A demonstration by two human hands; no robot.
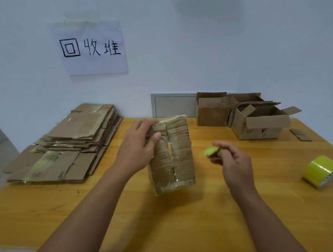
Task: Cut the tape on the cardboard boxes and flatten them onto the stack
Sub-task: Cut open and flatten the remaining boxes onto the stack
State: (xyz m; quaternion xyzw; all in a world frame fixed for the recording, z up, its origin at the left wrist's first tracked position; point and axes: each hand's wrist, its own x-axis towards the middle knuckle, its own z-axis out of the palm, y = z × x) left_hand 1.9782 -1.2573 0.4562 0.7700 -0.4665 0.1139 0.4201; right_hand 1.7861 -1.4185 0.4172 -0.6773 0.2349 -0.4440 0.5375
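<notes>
Two bare forearms, no sleeves, wrists without watch or bands, hands (pixel 135 143) ungloved, no rings

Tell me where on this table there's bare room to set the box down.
The near part of the table, around the forearms, is bare wood. A smaller free patch lies between the right hand and the tape roll. The left is crowded by the flattened stack, the back right by open boxes.

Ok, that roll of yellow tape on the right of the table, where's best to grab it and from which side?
Grip the roll of yellow tape across its curved outer band, coming from above. It lies on its side near the table edge with its hollow core facing front-right, so the top is open. The right hand is nearer but holds something green.
</notes>
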